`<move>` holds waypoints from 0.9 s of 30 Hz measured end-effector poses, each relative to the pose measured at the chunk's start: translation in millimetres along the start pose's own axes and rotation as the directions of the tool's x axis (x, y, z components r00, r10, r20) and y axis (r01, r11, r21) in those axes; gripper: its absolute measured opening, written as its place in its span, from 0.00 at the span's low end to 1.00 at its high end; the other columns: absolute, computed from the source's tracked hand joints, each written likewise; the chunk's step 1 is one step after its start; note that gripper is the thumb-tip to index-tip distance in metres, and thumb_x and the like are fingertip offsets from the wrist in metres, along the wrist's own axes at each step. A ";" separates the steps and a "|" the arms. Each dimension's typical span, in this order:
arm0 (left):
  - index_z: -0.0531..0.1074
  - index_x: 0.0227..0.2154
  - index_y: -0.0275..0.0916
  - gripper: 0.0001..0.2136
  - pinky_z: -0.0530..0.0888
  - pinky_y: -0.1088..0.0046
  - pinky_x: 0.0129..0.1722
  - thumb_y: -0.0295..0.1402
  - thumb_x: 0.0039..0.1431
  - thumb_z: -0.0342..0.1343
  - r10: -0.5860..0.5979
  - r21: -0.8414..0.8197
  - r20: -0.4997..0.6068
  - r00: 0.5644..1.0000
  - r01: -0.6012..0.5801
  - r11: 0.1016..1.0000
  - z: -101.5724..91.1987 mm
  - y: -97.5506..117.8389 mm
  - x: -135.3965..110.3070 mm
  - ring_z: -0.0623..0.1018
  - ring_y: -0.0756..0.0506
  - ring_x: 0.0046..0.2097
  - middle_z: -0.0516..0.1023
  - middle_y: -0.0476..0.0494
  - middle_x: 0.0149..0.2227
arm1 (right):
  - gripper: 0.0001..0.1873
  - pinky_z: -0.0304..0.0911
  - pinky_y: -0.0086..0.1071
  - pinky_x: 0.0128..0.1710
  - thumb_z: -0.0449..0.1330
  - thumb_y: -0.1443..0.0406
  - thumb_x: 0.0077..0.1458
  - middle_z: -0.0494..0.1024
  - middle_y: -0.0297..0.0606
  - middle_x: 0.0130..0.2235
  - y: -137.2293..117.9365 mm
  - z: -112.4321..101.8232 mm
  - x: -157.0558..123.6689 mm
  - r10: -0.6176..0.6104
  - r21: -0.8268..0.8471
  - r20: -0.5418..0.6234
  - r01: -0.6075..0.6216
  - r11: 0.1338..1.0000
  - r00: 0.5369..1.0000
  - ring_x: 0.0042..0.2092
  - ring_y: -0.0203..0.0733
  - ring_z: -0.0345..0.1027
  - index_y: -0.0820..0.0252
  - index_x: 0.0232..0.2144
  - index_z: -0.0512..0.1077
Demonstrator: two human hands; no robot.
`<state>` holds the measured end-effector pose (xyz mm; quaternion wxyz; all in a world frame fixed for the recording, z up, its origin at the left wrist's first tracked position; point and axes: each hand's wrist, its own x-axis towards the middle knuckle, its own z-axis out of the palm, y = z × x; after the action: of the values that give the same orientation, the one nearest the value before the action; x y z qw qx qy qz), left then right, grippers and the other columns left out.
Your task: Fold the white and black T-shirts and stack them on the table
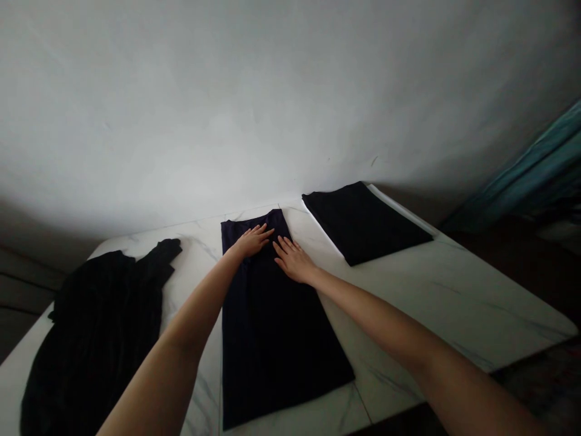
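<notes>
The dark navy cloth (276, 345) lies flat on the tabletop (476, 309) — long and straight-sided. Its far edge is slightly uneven.

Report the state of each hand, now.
Left hand: open, palm down on the middle cloth, holding nothing.
Right hand: open, palm down on the middle cloth, holding nothing.

Bare from fingers (259, 232) to elbows (180, 350): slim and long-fingered at the left hand (252, 241) and right hand (293, 260), smooth along the left forearm (204, 303) and right forearm (367, 309), tapering to narrow wrists (314, 276).
</notes>
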<state>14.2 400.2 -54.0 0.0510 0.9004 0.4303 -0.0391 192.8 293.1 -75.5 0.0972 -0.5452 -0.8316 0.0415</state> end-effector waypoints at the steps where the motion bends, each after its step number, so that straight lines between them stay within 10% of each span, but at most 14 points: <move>1: 0.53 0.66 0.49 0.24 0.56 0.51 0.64 0.38 0.69 0.41 -0.019 0.016 0.007 1.000 0.019 1.000 -3.9 3.6 0.0 0.52 0.37 0.69 0.48 0.42 0.70 | 0.31 0.41 0.48 0.66 0.43 0.56 0.67 0.47 0.50 0.69 -3.0 -0.8 -11.3 -0.001 0.001 0.000 0.001 1.000 1.000 0.69 0.52 0.39 0.66 0.67 0.52; 9: 0.69 0.57 0.47 0.19 0.63 0.61 0.60 0.38 0.66 0.45 -0.119 0.018 -0.031 0.992 0.120 0.993 -29.3 44.9 8.2 0.68 0.39 0.61 0.70 0.43 0.60 | 0.37 0.36 0.49 0.67 0.41 0.49 0.66 0.46 0.49 0.69 -30.0 -3.5 -99.0 -0.024 0.047 -0.010 0.024 0.999 1.000 0.70 0.50 0.36 0.66 0.68 0.48; 18: 0.59 0.64 0.46 0.27 0.50 0.53 0.66 0.50 0.65 0.45 -0.005 0.017 -0.106 0.994 0.007 1.000 -2.0 108.7 -17.8 0.54 0.34 0.68 0.53 0.42 0.69 | 0.42 0.39 0.51 0.67 0.45 0.46 0.64 0.44 0.52 0.69 -57.6 -6.2 -189.9 -0.065 0.118 -0.047 0.071 0.990 0.997 0.70 0.52 0.33 0.67 0.69 0.44; 27: 0.50 0.67 0.43 0.26 0.49 0.57 0.67 0.43 0.69 0.38 0.008 0.052 -0.184 0.983 0.002 0.999 18.7 114.0 -45.4 0.51 0.38 0.69 0.50 0.41 0.70 | 0.42 0.42 0.50 0.67 0.51 0.47 0.62 0.44 0.47 0.69 -54.7 -29.5 -229.4 -0.300 0.205 0.028 0.289 0.935 0.953 0.70 0.51 0.35 0.59 0.69 0.42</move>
<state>74.1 291.7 -60.8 -0.0122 0.9018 0.4307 0.0331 238.5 60.1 -63.7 0.1316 -0.4006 -0.8980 0.1253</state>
